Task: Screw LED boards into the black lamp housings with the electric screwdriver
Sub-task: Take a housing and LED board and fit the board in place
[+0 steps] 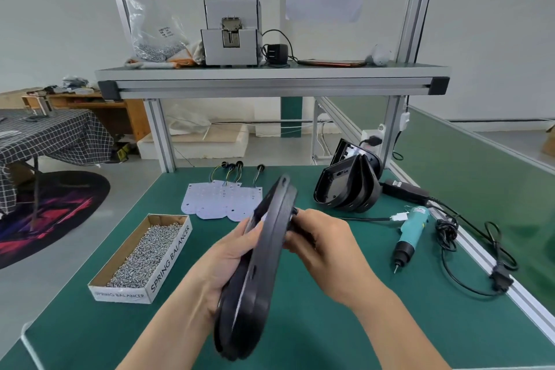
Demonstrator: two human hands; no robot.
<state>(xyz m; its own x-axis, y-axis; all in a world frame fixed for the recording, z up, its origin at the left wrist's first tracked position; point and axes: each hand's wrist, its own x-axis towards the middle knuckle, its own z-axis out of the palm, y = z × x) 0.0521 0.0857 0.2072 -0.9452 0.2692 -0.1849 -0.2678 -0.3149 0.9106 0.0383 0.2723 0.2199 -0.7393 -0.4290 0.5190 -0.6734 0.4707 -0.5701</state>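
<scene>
Black lamp housing (264, 249) is up off the green tabletop (345, 324), centre of frame, turned edge-on to me. It may be two shells nested; I can't tell from this angle. A thin white sliver shows along the inner edge, maybe an LED board already seated, not sure.

My left hand (231, 252) grips the lower left rim, thumb on the near face. My right hand (324, 243) grips the right side higher up, fingers curled round a small black part by the rim. Both hands are clamped on the housing, close together.

Loose LED boards (216, 201) lie in an overlapping row with wire tails, mid-frame behind the housing. Stack of spare housings (345, 189) stands upper right of centre. Teal electric screwdriver (413, 231) lies untouched at right, bit toward me, cord trailing right. Screw box (171, 258) sits lower left, full.

Step, as I judge it: handling and orienting the housing, no screwing yet. Next move calls for laying it open-side up on the tabletop, board holes lined up over the mounts, then freeing my right hand for a screw and the driver.
</scene>
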